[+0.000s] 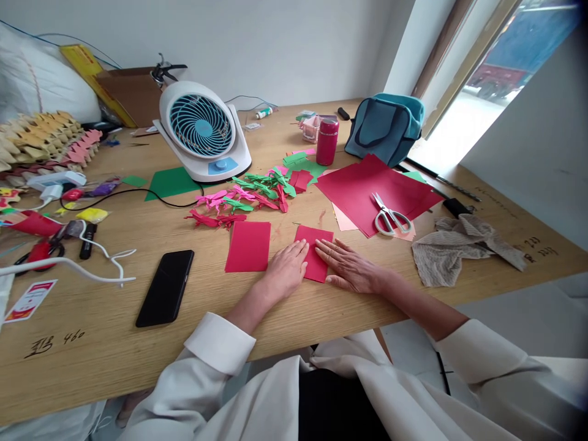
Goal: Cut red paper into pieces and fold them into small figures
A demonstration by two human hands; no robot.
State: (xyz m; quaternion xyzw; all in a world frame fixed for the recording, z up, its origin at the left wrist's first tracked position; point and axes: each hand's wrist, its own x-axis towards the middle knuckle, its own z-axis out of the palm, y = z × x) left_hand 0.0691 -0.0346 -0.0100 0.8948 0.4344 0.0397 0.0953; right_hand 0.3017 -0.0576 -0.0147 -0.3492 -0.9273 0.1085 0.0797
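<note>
A red paper rectangle lies flat on the wooden table between my two hands. My left hand rests on its left side with the fingers stretched out. From the right, my right hand lies flat with its fingertips on the same paper, fingers extended. Just left of my left hand is a stack of red paper rectangles. Behind them lies a pile of pink, green and red cut paper pieces. White-handled scissors rest on large red sheets to the right.
A white fan stands at the back left. A black phone lies left of the stack. Behind the sheets are a red flask and a blue bag. A crumpled beige cloth lies at the right, white cables at the left.
</note>
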